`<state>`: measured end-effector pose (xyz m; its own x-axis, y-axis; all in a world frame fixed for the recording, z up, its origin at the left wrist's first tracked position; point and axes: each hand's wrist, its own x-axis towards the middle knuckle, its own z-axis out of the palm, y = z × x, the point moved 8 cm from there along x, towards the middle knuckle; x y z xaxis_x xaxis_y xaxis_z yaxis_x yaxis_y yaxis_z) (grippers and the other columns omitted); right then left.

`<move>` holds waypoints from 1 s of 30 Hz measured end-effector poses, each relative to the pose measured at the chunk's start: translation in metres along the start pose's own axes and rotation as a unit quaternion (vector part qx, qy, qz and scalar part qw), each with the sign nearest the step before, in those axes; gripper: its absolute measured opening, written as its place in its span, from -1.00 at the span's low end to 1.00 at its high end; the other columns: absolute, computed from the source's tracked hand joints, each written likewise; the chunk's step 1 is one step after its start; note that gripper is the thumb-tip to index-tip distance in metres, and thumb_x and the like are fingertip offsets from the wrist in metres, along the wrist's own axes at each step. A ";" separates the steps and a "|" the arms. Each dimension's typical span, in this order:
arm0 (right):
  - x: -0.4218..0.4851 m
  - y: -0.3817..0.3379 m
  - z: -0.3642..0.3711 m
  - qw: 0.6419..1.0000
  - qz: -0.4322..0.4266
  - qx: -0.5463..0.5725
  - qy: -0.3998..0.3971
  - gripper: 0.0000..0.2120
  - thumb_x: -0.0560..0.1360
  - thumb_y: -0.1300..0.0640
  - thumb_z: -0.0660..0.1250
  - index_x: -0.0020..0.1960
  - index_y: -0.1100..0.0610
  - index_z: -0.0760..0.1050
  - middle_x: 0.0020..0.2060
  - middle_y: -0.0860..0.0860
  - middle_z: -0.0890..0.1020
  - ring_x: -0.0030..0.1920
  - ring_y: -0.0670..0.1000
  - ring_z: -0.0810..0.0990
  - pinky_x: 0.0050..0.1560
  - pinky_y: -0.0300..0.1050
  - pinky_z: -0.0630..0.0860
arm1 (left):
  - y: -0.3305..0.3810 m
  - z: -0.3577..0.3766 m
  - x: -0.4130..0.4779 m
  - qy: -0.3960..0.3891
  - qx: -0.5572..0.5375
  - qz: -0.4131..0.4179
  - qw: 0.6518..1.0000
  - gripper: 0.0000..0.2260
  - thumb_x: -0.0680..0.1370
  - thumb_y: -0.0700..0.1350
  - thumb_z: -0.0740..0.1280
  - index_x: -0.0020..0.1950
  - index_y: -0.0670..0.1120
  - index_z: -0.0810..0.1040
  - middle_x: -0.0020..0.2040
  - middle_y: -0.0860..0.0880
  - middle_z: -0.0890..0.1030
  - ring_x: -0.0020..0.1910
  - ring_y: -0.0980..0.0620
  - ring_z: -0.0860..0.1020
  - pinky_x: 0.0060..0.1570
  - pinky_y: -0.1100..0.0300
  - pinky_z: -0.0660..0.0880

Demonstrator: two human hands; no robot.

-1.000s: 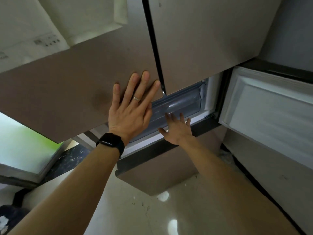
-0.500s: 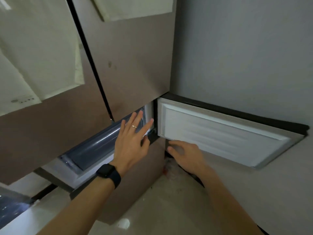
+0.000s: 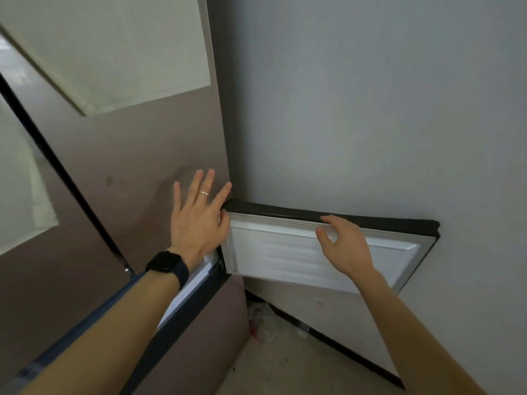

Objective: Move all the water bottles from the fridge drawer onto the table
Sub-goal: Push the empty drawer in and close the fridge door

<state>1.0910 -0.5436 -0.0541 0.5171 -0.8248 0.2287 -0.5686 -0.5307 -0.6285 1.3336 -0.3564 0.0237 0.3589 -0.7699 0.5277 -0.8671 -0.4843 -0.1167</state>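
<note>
Head camera looks down at a big brown fridge [image 3: 119, 172] with a grey wall [image 3: 370, 109] next to it. The left hand [image 3: 198, 220] lies flat on the brown top door. Its fingers are straight and spread out, and it holds nothing. One finger has a thin ring [image 3: 204, 193] on it. A black watch [image 3: 168, 266] sits on that wrist. Two pale sheets [image 3: 119, 52] are stuck high up on the brown doors, and a dark line [image 3: 57, 166] runs down between the doors. Just beside the left hand, a small door [image 3: 285, 260] is swung open, back toward the grey wall. Its inside is white, and it has a dark rim [image 3: 279, 208] along the top. The right hand [image 3: 343, 246] is at the top of this small door. Its fingers curl over the dark rim and its thumb sits on the white side, so it is holding the small door by its top edge. Under the left arm is a thin white strip [image 3: 189, 285] of the fridge opening, with a dark bar below it. Most of that opening is hidden by the arm. The water bottles are not in sight, so it is not possible to tell where they are. Below is another brown front [image 3: 214, 323]. Down in the corner, the pale floor [image 3: 285, 369] has some small bits of trash [image 3: 261, 323] on it.
</note>
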 end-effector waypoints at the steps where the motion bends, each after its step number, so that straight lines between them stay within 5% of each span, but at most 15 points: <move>1: 0.011 0.005 0.003 1.000 0.001 -0.028 -0.004 -0.57 0.61 -0.09 0.27 0.42 0.03 0.47 0.41 0.04 0.50 0.46 0.16 0.36 0.49 0.09 0.28 | -0.003 0.000 0.006 0.006 0.008 -0.004 1.000 -0.45 0.54 0.03 0.22 0.55 0.04 0.38 0.61 -0.16 0.20 0.62 -0.15 0.06 0.50 -0.32 -0.13; 5: 0.051 0.022 0.015 0.984 0.031 -0.169 -0.047 -0.45 0.63 -0.28 0.04 0.56 -0.11 0.23 0.58 -0.01 0.22 0.60 0.14 0.00 0.55 0.23 -0.07 | -0.020 0.003 0.031 0.009 0.041 -0.027 0.999 -0.41 0.53 0.05 0.16 0.58 0.02 0.33 0.63 -0.14 0.13 0.63 -0.11 -0.01 0.49 -0.19 -0.36; 9: 0.062 0.041 0.038 0.976 0.059 -0.199 -0.067 -0.44 0.63 -0.30 -0.14 0.58 -0.17 0.15 0.58 -0.06 0.20 0.61 0.05 -0.03 0.54 0.29 -0.26 | -0.038 0.016 0.040 -0.002 0.069 -0.045 0.997 -0.39 0.55 0.05 0.11 0.61 -0.04 0.26 0.66 -0.08 0.01 0.64 -0.03 -0.09 0.50 -0.06 -0.40; 22: 0.062 0.040 0.037 0.976 0.062 -0.199 -0.059 -0.46 0.64 -0.29 -0.10 0.54 -0.15 0.23 0.50 -0.07 0.34 0.56 0.04 0.11 0.54 0.27 -0.12 | -0.044 0.031 0.040 0.015 0.128 -0.024 0.991 -0.34 0.56 0.04 0.12 0.65 -0.07 0.08 0.66 -0.05 -0.09 0.63 -0.03 -0.14 0.53 -0.10 -0.35; 30: 0.017 0.023 0.030 0.958 0.045 -0.259 -0.111 -0.34 0.60 -0.35 -0.01 0.56 0.00 0.20 0.46 0.03 0.43 0.45 0.16 0.37 0.52 0.25 0.09 | -0.045 0.016 0.017 0.000 0.084 -0.024 0.996 -0.38 0.56 0.04 0.15 0.62 -0.08 0.21 0.65 -0.12 0.02 0.64 -0.07 -0.08 0.54 -0.09 -0.27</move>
<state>1.1062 -0.5638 -0.0868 0.5411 -0.8409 -0.0095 -0.8294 -0.5317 -0.1715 1.3843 -0.3541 0.0248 0.3986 -0.7436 0.5368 -0.7789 -0.5835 -0.2300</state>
